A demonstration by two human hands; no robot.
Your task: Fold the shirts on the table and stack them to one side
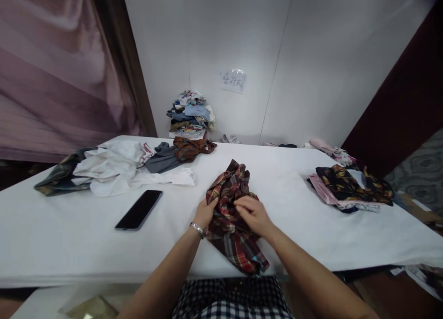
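Observation:
A red, brown and cream plaid shirt (pixel 235 231) lies bunched up near the front of the white table, its lower end by the front edge. My left hand (pixel 205 213), with a silver bracelet at the wrist, grips the shirt's left side; some of its fingers are hidden in the cloth. On the right side, my right hand (pixel 254 213) is closed with curled fingers on the folds near the middle of the shirt. Both hands are close together, with cloth between them.
Left of the shirt lies a black phone (pixel 140 210). Behind it are loose white clothes (pixel 110 167), a grey garment (pixel 162 157) and a brown garment (pixel 192 148). A tall clothes pile (pixel 192 114) stands against the wall. Folded clothes (pixel 349 187) lie at the right.

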